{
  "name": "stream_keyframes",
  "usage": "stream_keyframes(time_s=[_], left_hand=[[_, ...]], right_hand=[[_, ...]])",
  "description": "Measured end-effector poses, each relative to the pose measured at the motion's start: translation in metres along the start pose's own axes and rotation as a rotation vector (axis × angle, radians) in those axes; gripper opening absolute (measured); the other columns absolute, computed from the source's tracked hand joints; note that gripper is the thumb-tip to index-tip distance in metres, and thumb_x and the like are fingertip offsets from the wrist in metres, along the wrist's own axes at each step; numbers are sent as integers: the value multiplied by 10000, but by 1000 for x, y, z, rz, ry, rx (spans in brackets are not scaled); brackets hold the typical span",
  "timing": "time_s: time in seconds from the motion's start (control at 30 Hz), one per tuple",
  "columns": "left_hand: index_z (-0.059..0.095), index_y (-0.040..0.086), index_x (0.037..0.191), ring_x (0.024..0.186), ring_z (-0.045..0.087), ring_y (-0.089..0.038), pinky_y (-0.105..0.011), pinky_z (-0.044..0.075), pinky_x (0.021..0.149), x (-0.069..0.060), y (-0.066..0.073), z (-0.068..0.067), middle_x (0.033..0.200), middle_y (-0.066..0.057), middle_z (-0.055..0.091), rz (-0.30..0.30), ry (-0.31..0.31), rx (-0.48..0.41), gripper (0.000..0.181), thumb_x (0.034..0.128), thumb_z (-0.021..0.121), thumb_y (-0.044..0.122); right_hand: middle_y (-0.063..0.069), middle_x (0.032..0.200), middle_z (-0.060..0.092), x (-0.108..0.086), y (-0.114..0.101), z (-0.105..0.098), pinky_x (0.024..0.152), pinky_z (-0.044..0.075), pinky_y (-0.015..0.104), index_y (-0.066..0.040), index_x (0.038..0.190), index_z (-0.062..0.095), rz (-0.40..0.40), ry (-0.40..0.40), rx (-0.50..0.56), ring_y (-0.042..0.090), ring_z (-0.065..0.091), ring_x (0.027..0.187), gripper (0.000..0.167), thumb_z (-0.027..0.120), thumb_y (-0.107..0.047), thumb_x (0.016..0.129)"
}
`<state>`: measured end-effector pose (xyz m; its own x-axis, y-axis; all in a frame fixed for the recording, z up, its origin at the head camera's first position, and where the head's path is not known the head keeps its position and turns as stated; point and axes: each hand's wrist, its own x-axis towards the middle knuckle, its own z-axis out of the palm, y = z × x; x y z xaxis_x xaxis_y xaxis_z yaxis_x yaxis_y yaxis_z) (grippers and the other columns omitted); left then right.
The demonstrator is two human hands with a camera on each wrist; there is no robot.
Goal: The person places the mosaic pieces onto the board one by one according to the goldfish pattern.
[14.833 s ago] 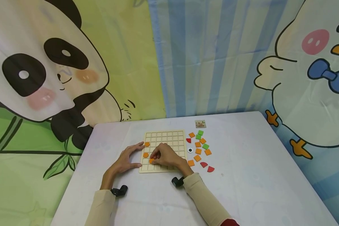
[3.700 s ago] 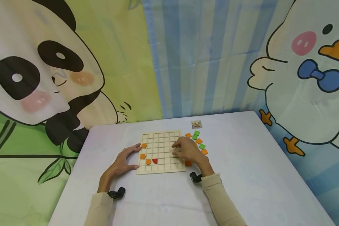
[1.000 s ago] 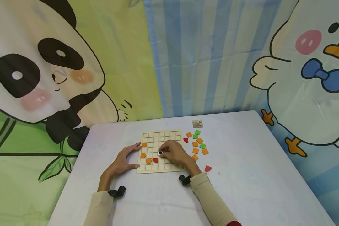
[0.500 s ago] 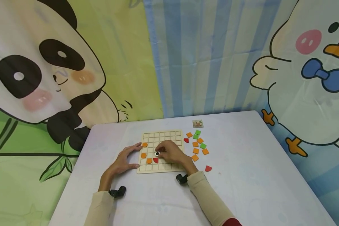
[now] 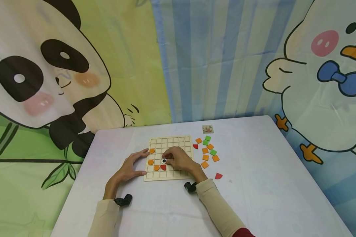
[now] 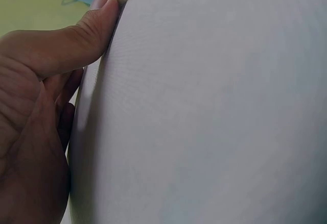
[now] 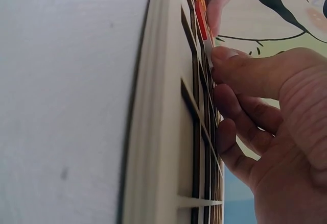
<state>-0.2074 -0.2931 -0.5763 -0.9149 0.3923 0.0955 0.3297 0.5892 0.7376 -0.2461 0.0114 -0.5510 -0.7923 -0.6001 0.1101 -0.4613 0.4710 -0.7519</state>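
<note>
A pale grid board (image 5: 178,177) lies on the table. My right hand (image 5: 181,162) pinches a round white piece with a black centre (image 5: 164,161) over a cell just behind the red quarter piece (image 5: 163,167). Three orange discs sit in cells at the left: a back one (image 5: 152,151), a middle one (image 5: 150,162) and a front one (image 5: 156,168). My left hand (image 5: 130,169) touches the board's left edge with spread fingers and thumb. In the right wrist view my thumb and fingers (image 7: 255,96) are close to the board's surface, beside the red piece (image 7: 201,22).
Right of the board lie several orange squares (image 5: 205,157), three green squares (image 5: 213,152), and two red quarter pieces, one at the back (image 5: 195,146) and one in front (image 5: 218,176). A small patterned card (image 5: 207,129) lies behind them on the white table (image 5: 255,184).
The black-and-white piece moved from right of the board onto its left part, in my right hand. Earlier, the front orange disc and the red quarter came to rest in cells. My left hand stays at the edge.
</note>
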Motion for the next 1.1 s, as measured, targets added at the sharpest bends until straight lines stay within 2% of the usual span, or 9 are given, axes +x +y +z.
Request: stream_keyframes(time_s=[0.27,0.63,0.8,0.97,1.1], left_hand=[[583,119,1566,1592,369,-483,-778,245,1246,-1,0,0,1760,-134,414,-8,-5,4,862,814,976,273],[578,147,1577,1591,370,-472,-780,249,1245,0,-1,0,1762,-112,416,-21,1,21,873,812,975,290],[578,124,1573,1594,366,-480,-782,245,1247,-2,3,0,1761,-123,414,-23,-3,16,875,811,976,289],[579,143,1573,1604,355,-468,-774,241,1251,-1,0,1,1764,-104,414,-30,-1,30,878,806,978,299],[581,144,1571,1603,356,-470,-775,243,1249,0,-2,0,1763,-103,416,-20,-1,33,877,806,978,303]], right_hand=[[6,1148,824,3,1,3,944,614,298,-101,1186,833,-9,-9,-36,93,735,993,220,793,-43,978],[4,1137,824,4,-2,1,946,616,305,-96,1174,838,-6,-11,-49,101,736,997,211,788,-43,976],[24,1136,811,-3,-2,-7,945,603,333,-75,1189,826,15,13,-46,135,717,1004,214,765,-60,985],[50,1152,806,-10,4,-21,950,603,358,-54,1204,821,17,44,-55,173,713,1024,215,751,-100,1006],[92,1167,796,-21,9,-36,968,600,400,-31,1199,816,55,71,-34,206,703,1035,236,794,-69,966]])
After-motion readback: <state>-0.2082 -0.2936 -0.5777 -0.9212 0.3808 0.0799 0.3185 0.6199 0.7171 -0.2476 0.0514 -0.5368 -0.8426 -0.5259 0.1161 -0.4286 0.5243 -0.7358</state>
